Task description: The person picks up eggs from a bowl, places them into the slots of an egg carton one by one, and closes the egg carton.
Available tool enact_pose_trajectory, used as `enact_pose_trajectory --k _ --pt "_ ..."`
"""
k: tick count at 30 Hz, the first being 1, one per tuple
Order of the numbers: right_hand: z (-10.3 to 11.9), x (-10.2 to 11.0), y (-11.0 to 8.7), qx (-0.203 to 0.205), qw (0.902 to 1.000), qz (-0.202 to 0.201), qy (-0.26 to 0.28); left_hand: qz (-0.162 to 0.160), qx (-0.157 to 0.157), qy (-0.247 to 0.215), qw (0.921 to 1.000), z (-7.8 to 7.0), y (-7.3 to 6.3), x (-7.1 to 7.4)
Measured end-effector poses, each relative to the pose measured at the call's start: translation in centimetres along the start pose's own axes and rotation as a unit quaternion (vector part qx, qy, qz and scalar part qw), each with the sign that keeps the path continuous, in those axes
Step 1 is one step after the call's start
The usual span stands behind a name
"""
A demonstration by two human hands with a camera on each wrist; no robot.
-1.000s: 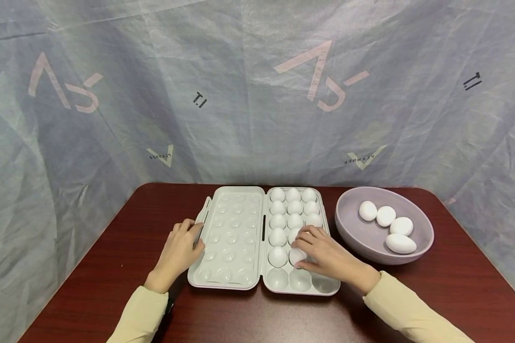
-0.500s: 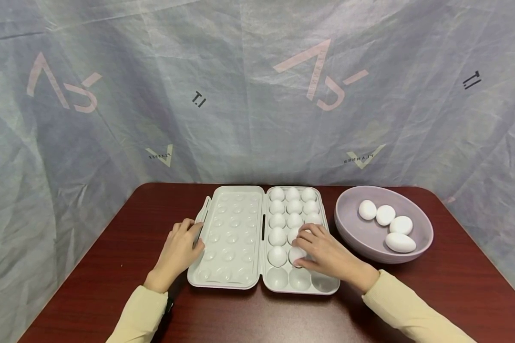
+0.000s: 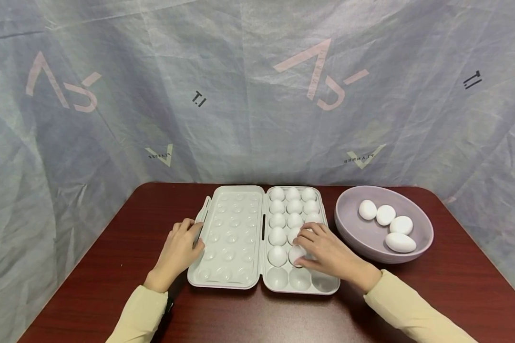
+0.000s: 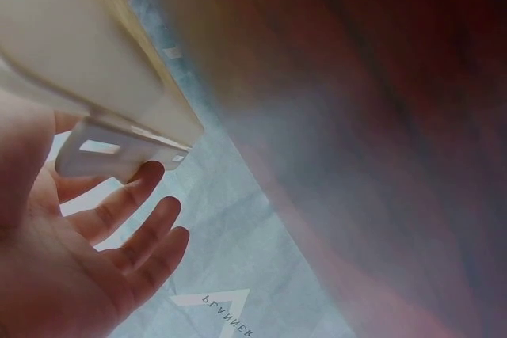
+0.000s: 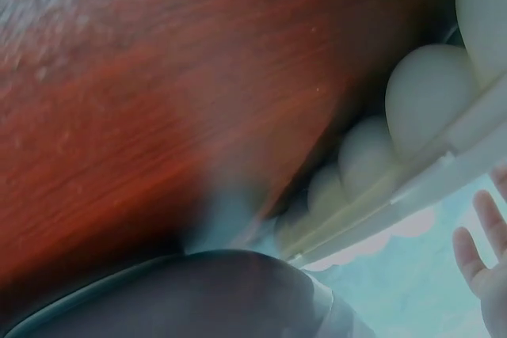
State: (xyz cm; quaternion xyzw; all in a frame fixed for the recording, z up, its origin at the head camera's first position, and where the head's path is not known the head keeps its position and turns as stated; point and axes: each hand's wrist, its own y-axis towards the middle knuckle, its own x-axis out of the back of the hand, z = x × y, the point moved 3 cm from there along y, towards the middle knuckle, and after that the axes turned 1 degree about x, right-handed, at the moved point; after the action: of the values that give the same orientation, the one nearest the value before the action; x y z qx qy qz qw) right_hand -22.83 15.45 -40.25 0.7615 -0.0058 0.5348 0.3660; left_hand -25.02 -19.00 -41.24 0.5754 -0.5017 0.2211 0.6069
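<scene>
A white egg carton lies open on the table, its dimpled lid [image 3: 229,238] on the left and its cupped base [image 3: 276,279] on the right. My left hand [image 3: 177,250] holds the lid's outer edge; in the left wrist view the slotted latch flap [image 4: 131,156] sits between thumb and fingers. Over the base, my right hand [image 3: 324,250] pinches a white egg [image 3: 296,256] in the middle cup of the second row from the front. White eggs [image 3: 277,237] fill cups behind and beside it. The hand covers some cups on the right. The front row's cups hold no eggs.
A lilac bowl [image 3: 356,233] with several white eggs [image 3: 400,242] stands to the right of the carton. Everything rests on a dark red wooden table [image 3: 236,317]. Behind it hangs a grey printed sheet [image 3: 249,119].
My right fingers have lifted very slightly around the same egg, which stays at its cup. The left hand, carton and bowl have not moved.
</scene>
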Motion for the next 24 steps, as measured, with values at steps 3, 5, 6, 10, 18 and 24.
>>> enact_pose_trajectory --k 3,5,6,10,18,24 --pt "-0.2 0.3 0.0 -0.004 1.0000 -0.002 -0.003 0.002 0.002 -0.001 1.0000 0.0 0.0 0.0" --pt "-0.5 0.6 0.0 -0.007 1.0000 -0.005 -0.003 0.002 0.002 -0.001 1.0000 0.0 0.0 0.0" --pt "-0.6 0.8 0.0 -0.008 0.9999 -0.008 -0.002 0.002 0.002 -0.001 1.0000 0.0 0.0 0.0" --pt "-1.3 1.7 -0.1 -0.017 0.9997 -0.012 0.009 0.003 0.002 -0.001 1.0000 0.0 0.0 0.0" --pt "-3.2 3.8 -0.6 -0.043 0.9987 -0.020 0.018 -0.002 0.000 -0.001 1.0000 0.0 0.0 0.0" --pt "-5.1 4.8 -2.0 -0.073 0.9970 -0.020 -0.014 -0.014 -0.008 0.000 0.9999 0.0 0.0 0.0"
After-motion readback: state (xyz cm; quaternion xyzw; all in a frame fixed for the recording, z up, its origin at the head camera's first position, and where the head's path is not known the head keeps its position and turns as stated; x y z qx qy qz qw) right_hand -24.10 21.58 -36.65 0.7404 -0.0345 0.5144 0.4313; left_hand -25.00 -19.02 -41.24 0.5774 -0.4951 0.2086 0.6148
